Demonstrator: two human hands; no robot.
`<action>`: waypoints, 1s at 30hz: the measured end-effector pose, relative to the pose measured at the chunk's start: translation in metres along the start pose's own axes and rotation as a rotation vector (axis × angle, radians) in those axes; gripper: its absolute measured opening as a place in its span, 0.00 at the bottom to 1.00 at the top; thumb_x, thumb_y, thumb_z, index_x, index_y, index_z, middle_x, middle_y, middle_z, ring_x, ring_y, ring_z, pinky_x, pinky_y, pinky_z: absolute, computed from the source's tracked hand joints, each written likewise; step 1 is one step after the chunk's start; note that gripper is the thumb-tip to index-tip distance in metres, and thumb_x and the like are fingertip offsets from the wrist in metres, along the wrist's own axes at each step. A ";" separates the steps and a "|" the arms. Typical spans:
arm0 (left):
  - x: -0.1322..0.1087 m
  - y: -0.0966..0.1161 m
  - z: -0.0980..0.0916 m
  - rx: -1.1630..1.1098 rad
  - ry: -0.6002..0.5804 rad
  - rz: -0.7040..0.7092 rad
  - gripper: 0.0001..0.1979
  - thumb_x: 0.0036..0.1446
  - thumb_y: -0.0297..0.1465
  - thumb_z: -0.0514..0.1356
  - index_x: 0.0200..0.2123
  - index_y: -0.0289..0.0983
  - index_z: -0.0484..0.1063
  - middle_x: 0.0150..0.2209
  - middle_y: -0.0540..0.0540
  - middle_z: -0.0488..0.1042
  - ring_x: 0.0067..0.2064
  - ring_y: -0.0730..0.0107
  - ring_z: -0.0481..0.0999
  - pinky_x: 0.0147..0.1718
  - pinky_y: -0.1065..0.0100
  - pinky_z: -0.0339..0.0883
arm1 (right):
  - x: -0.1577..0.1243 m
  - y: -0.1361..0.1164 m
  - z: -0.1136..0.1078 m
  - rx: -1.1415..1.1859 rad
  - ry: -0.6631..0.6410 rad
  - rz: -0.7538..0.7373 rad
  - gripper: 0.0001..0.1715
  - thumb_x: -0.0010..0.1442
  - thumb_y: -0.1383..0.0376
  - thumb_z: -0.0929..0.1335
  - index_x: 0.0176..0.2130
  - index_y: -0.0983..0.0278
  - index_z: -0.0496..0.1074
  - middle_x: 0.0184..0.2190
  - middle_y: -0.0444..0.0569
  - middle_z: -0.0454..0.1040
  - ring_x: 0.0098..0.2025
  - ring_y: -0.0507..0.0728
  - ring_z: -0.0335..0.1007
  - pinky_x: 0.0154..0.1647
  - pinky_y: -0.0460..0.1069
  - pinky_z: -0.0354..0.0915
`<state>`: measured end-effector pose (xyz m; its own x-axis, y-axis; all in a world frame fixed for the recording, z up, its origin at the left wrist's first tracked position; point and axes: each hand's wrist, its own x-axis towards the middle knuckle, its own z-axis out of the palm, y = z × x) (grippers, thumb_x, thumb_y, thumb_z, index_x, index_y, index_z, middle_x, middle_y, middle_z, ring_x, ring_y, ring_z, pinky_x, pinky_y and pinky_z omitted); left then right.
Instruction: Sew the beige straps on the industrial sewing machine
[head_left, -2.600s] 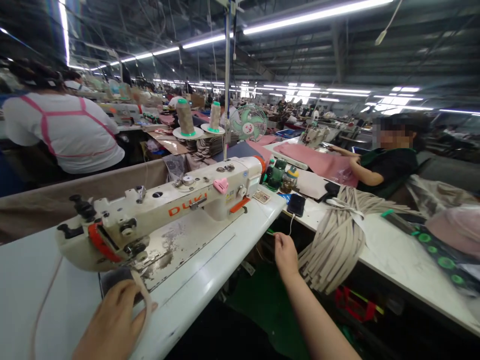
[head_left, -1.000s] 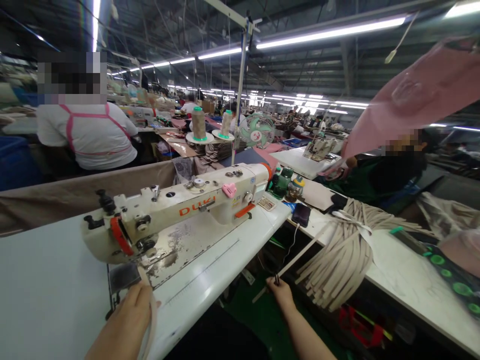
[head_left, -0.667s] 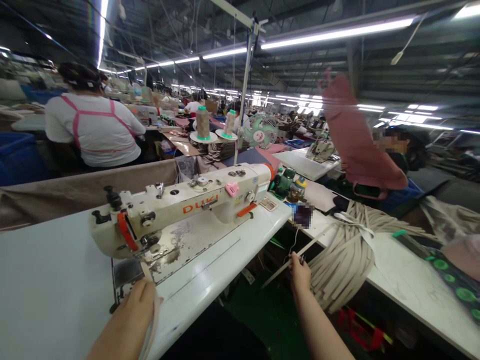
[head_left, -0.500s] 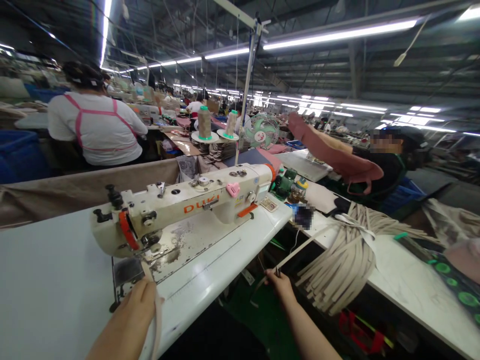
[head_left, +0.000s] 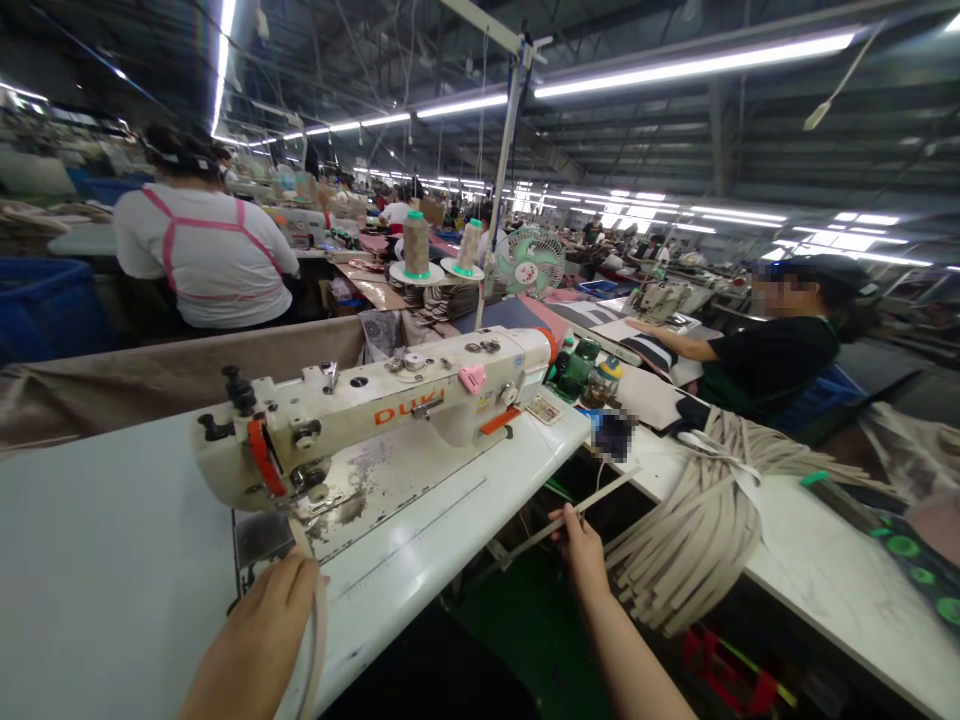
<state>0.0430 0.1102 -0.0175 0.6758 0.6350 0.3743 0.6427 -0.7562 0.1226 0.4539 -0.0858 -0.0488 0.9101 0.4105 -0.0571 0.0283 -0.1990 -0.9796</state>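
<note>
1. Currently, the left hand [head_left: 259,620] is resting at the table [head_left: 120,540], with its fingers set narrow and holding a curved strip [head_left: 320,630].
2. This curved strip is running from beside the needle end of the sewing machine [head_left: 397,390], then down past the hand.
3. The right hand [head_left: 585,548] is hanging in the gap beside the second table [head_left: 840,560], and its fingers are pinching a straight strip [head_left: 609,490].
4. This straight strip is sloping upward to the right; whether its upper end is touching the second table, I cannot tell.
5. A bundle of similar strips [head_left: 697,540] is hanging over the edge of the second table, near the right hand.
6. At the right, a co-worker [head_left: 780,350] is stretching one arm over some black and white pieces [head_left: 654,352].
</note>
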 end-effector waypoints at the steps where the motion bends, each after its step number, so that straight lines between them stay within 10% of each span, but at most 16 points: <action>1: -0.001 -0.002 0.003 0.013 0.021 0.017 0.21 0.69 0.27 0.44 0.49 0.34 0.76 0.54 0.35 0.74 0.57 0.52 0.73 0.57 0.51 0.70 | -0.004 -0.003 0.004 -0.007 -0.016 -0.025 0.39 0.55 0.34 0.67 0.35 0.67 0.80 0.19 0.45 0.69 0.19 0.52 0.61 0.20 0.47 0.56; 7: -0.005 -0.005 0.006 0.076 0.112 0.083 0.20 0.69 0.27 0.45 0.50 0.33 0.76 0.53 0.35 0.75 0.56 0.52 0.73 0.56 0.52 0.71 | -0.028 -0.025 0.036 -0.041 -0.184 -0.213 0.30 0.56 0.41 0.72 0.42 0.64 0.81 0.34 0.51 0.79 0.31 0.58 0.73 0.36 0.52 0.70; 18: -0.003 0.000 0.004 0.091 0.106 0.053 0.19 0.69 0.27 0.46 0.50 0.34 0.76 0.53 0.36 0.74 0.57 0.53 0.73 0.57 0.54 0.71 | -0.074 -0.076 0.065 -0.395 -0.671 -0.748 0.18 0.73 0.54 0.63 0.43 0.59 0.79 0.37 0.50 0.76 0.38 0.55 0.73 0.41 0.48 0.69; 30: -0.004 0.000 0.005 0.121 0.057 0.027 0.19 0.67 0.21 0.47 0.51 0.35 0.75 0.55 0.38 0.74 0.59 0.54 0.72 0.58 0.54 0.71 | -0.099 -0.095 0.076 -0.497 -0.974 -0.615 0.16 0.68 0.54 0.68 0.32 0.60 0.71 0.28 0.42 0.70 0.31 0.52 0.66 0.34 0.45 0.60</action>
<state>0.0425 0.1084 -0.0239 0.6737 0.6023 0.4283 0.6659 -0.7460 0.0017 0.3293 -0.0396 0.0355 0.0138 0.9983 0.0571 0.6850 0.0322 -0.7279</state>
